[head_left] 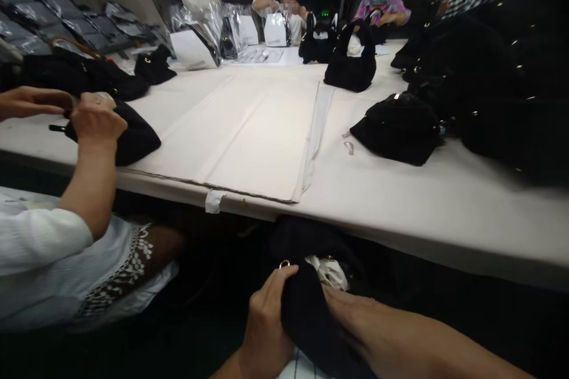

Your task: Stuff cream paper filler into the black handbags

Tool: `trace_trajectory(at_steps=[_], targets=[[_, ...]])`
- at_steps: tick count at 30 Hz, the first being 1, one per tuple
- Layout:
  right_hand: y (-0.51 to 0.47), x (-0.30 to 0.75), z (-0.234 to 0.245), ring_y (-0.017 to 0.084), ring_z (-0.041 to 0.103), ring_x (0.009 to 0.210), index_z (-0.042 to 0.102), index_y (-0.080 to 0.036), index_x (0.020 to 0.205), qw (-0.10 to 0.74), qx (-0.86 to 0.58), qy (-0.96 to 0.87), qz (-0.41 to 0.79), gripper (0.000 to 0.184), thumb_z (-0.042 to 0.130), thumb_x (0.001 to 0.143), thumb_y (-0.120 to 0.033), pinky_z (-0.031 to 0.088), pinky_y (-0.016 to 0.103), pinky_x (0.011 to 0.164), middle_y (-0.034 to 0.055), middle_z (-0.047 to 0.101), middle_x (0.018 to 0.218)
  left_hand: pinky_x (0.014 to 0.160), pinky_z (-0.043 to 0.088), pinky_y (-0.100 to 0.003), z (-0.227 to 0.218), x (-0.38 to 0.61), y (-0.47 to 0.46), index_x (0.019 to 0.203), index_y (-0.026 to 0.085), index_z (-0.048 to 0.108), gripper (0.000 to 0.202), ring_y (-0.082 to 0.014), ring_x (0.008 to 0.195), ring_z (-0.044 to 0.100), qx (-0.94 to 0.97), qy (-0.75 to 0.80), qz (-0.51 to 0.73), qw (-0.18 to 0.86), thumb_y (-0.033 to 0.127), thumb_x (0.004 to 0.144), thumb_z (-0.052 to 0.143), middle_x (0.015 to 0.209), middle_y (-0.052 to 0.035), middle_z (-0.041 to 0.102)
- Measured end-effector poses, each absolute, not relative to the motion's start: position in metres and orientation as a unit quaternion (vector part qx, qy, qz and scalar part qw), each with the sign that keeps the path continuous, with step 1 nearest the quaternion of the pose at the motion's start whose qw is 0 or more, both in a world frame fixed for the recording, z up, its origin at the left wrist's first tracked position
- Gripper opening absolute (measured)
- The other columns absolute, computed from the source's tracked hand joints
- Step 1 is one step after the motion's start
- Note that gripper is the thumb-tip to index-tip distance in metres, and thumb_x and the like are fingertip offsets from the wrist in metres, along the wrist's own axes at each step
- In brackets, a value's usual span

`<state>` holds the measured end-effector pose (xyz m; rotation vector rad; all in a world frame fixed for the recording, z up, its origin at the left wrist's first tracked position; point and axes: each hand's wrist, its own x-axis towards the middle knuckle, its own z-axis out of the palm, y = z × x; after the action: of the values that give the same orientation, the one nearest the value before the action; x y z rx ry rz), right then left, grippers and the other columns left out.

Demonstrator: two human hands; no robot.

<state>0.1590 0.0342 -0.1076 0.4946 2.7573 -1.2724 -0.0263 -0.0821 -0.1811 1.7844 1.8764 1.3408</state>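
Observation:
A black fabric handbag (306, 314) rests at my lap, below the table edge, with crumpled white stuffing paper (332, 273) showing in its opening. My left hand (269, 314) is closed on the bag's left side, its thumb and fingertips beside a small gold ring (284, 263). From the right, my right hand (355, 320) grips the bag just under the paper; its fingertips are partly hidden by the dark fabric. The bag's lower part blends into the shadow.
A long table (377, 201) bears a flat cream sheet (249, 130). Black handbags (400, 130) pile up on the right. To the left, a co-worker's hand (95, 118) works on another bag. Other people sit across, near plastic-wrapped bags (195, 47).

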Motion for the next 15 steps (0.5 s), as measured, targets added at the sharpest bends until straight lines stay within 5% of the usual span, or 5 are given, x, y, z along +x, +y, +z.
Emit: trace_trajectory(at_steps=[9,15], targets=[[0.035,0.122,-0.186,0.025,0.034,0.144,0.032,-0.019,0.154,0.02,0.133,0.908,-0.396,0.071,0.048,0.086,-0.005,0.031,0.044,0.12,0.0152,0.04,0.154,0.081,0.061,-0.03,-0.224,-0.034,-0.086,0.116,0.02,0.057,0.033,-0.0189,0.09,0.072,0.508,0.719,0.452,0.143,0.014,0.084,0.053,0.103,-0.0057,0.071],[0.035,0.089,-0.22,0.029,0.036,0.143,0.043,-0.009,0.148,-0.01,0.128,0.943,-0.307,0.064,0.05,0.084,-0.007,0.03,0.049,0.121,0.0203,0.045,0.15,0.078,0.061,-0.029,-0.213,-0.043,-0.064,0.112,0.019,0.06,0.028,-0.0181,0.086,0.072,0.508,0.711,0.463,0.15,0.014,0.085,0.054,0.096,-0.0048,0.072]])
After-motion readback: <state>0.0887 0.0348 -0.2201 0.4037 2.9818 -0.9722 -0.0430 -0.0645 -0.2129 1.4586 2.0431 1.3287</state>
